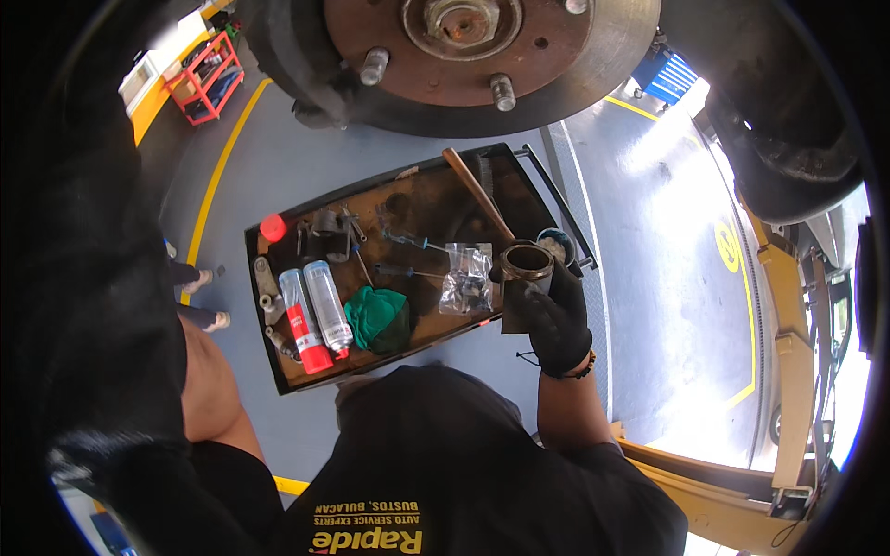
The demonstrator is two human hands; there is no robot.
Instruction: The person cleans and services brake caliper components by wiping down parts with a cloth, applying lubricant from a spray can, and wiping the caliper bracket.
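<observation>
My right hand (559, 324), in a black glove, is closed around a hollow metal cylinder (527, 261) that looks like a brake piston, open end up. A flat dark sheet (515, 317) hangs below it against my fingers; its kind is unclear. This hand is above the right end of a black-rimmed tray (324, 376). Beside the cylinder lie a clear plastic bag (466, 278) of small parts and a small round tub (556, 244) with whitish contents. My bare left arm (215, 385) runs up behind a large dark shape, which hides the hand.
The tray also holds two spray cans (304, 320), a green cloth (377, 318), a red cap (273, 228), a brown handle (477, 193) and several tools. A brake disc (612, 60) with studs is overhead. Another person's feet (218, 321) show at left; a yellow lift arm (795, 380) stands at right.
</observation>
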